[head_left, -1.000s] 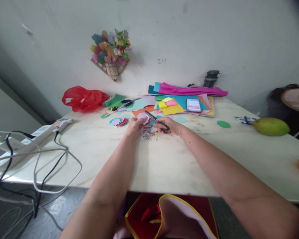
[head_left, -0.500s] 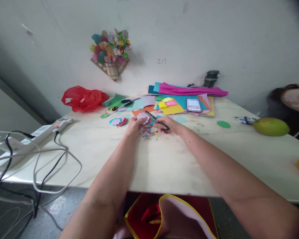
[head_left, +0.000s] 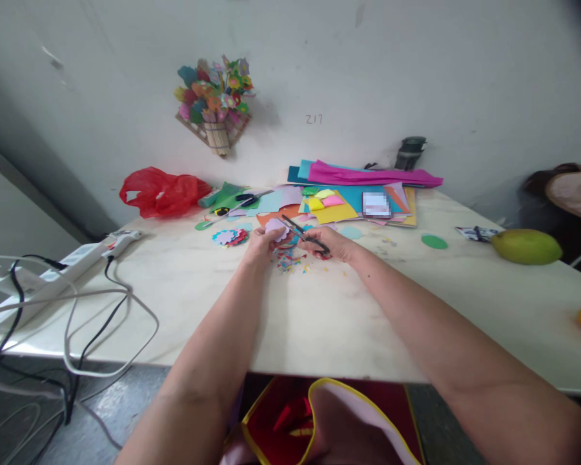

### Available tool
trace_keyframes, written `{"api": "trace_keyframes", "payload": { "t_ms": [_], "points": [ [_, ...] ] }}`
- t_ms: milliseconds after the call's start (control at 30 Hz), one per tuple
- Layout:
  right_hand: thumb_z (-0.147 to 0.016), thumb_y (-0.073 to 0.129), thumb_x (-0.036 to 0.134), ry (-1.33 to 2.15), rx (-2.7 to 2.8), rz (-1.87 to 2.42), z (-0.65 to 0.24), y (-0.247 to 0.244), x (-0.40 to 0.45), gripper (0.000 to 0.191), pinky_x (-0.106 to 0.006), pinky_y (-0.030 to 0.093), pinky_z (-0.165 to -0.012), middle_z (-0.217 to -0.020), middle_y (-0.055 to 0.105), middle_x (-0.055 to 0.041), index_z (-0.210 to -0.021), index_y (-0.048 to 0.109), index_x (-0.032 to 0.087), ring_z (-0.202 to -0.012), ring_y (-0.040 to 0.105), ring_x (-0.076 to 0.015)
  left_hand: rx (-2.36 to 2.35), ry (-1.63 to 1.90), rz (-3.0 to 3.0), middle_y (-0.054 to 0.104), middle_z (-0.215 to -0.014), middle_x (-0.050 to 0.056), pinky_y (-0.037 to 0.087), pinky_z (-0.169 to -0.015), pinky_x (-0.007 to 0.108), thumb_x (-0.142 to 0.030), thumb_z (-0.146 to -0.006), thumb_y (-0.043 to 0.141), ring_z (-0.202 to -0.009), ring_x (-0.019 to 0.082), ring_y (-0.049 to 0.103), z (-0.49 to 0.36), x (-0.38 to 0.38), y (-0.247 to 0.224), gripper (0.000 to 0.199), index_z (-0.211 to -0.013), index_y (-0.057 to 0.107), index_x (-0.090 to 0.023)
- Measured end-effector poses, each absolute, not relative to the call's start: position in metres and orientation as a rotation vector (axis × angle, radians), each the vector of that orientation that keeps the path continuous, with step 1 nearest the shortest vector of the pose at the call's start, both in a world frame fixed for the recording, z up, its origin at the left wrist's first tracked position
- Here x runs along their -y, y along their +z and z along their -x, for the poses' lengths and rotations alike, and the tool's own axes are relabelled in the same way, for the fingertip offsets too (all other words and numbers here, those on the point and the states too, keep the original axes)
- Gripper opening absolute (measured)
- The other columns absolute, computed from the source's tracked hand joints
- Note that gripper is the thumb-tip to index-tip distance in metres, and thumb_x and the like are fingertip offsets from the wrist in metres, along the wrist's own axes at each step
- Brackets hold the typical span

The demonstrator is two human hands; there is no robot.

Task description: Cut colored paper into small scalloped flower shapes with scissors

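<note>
Between the fingers of my left hand (head_left: 264,244) is a small lilac paper piece (head_left: 275,227) with a scalloped edge. My right hand (head_left: 332,244) is closed round the handles of dark scissors (head_left: 297,228), whose blades point up and left beside the paper. Tiny coloured paper scraps (head_left: 290,261) lie on the table under both hands. To the left of my left hand is a pile of scalloped paper shapes (head_left: 230,237) in lilac, blue and red.
Stacked coloured paper (head_left: 341,210) lies at the back, with a second pair of scissors (head_left: 246,199) and a red plastic bag (head_left: 162,192) to its left. A power strip (head_left: 72,261) with cables sits at left, a green-yellow fruit (head_left: 527,247) at right.
</note>
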State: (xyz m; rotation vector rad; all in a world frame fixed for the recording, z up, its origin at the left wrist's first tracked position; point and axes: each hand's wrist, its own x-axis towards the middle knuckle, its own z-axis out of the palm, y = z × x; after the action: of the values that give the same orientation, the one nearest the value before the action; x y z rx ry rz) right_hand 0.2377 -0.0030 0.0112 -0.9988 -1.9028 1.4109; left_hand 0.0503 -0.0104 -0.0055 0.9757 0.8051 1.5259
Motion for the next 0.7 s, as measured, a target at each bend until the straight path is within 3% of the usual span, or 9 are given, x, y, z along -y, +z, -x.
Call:
{"api": "trace_keyframes", "payload": {
  "t_ms": [700],
  "points": [
    [-0.065,0.075,0.032,1.349,1.874,0.969,-0.2319,0.0061,0.0017,0.03,-0.016,0.029,-0.033,-0.049,0.053,0.0059,-0.083,0.062,0.014,-0.036,0.042,-0.0051,-0.775,1.522,-0.986,0.069,-0.07,0.006,0.057,-0.072,0.034,-0.025,-0.052,0.082,-0.07,0.022,0.07,-0.0488,0.0088,-0.0084,0.03,-0.073,0.067,-0.011]
  ]
}}
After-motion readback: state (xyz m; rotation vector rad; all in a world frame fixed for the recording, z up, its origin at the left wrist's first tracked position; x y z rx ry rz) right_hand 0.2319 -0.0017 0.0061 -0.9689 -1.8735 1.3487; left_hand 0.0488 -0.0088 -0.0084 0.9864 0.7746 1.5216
